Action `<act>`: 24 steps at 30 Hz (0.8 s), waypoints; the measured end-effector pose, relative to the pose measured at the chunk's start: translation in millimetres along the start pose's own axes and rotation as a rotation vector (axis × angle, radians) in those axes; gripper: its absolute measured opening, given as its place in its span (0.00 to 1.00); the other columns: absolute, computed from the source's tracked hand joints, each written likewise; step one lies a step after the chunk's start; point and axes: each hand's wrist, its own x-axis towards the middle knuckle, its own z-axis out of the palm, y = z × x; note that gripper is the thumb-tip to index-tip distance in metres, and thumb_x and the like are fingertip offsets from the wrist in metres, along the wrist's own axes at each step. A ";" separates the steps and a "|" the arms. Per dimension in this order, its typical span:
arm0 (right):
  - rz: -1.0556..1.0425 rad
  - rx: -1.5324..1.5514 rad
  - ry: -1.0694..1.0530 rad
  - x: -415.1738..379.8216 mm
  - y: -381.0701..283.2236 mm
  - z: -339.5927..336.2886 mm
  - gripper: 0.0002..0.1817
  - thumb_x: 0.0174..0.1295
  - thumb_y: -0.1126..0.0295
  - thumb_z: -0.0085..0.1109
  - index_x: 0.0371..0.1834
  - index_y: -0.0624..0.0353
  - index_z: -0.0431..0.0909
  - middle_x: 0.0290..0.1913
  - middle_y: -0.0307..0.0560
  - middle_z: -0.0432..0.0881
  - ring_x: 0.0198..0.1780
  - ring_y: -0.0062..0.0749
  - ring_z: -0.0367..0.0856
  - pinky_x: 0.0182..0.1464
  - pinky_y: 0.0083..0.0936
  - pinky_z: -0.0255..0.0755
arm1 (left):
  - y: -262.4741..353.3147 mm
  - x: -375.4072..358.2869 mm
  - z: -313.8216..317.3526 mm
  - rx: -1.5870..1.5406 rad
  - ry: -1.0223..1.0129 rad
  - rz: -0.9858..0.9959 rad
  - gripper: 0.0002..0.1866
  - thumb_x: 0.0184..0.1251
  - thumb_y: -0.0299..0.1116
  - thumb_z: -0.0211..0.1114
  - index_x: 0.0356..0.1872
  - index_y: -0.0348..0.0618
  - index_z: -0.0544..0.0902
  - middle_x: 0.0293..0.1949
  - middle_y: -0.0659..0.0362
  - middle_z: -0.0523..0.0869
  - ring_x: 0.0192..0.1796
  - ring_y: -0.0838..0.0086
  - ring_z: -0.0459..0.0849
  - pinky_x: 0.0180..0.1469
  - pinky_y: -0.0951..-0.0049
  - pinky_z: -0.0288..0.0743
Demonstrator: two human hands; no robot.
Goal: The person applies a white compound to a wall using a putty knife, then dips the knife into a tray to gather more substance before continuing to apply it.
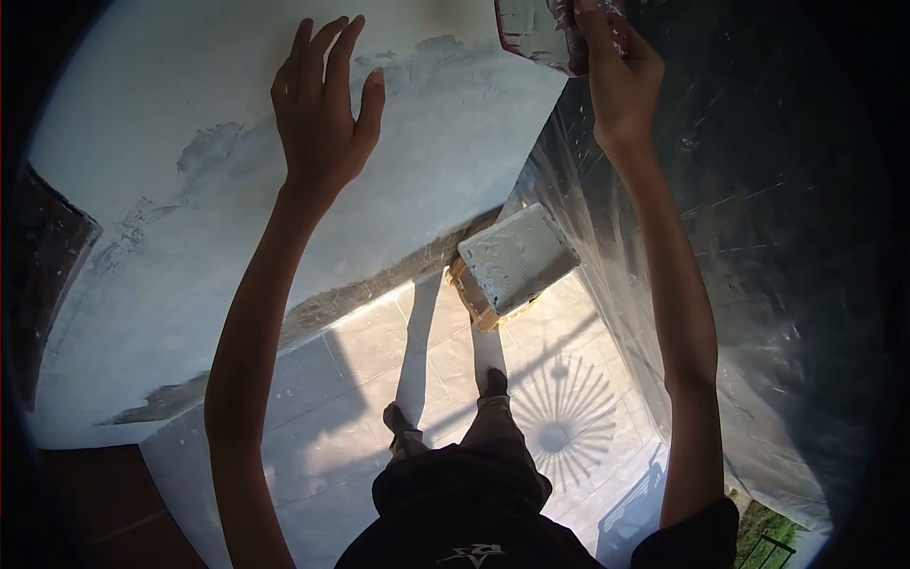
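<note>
My left hand (327,114) is raised in front of the pale plastered wall (408,152), its fingers spread and nothing in it. At the top right, my right hand (621,81) grips a dark red tool (540,33) smeared with white paste, near the wall's right edge. The tool is partly cut off by the top of the view. Below and between my arms, a rectangular tray (519,256) of white paste rests on a yellowish box (485,308) by the foot of the wall.
Clear plastic sheeting (749,256) hangs along the right side. My feet stand on a pale tiled floor (379,351) crossed by shadows. A dark brown panel (57,256) is at the far left, and some grass shows at the lower right.
</note>
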 end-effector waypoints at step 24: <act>0.671 -0.370 -0.211 -176.5 364.0 -249.5 0.23 0.65 0.50 0.70 0.40 0.63 0.86 0.26 0.37 0.83 0.24 0.17 0.80 0.28 0.20 0.72 | 217.2 -240.0 256.5 -0.200 -0.593 -0.420 0.30 0.73 0.37 0.59 0.73 0.43 0.66 0.71 0.47 0.69 0.79 0.48 0.59 0.74 0.43 0.58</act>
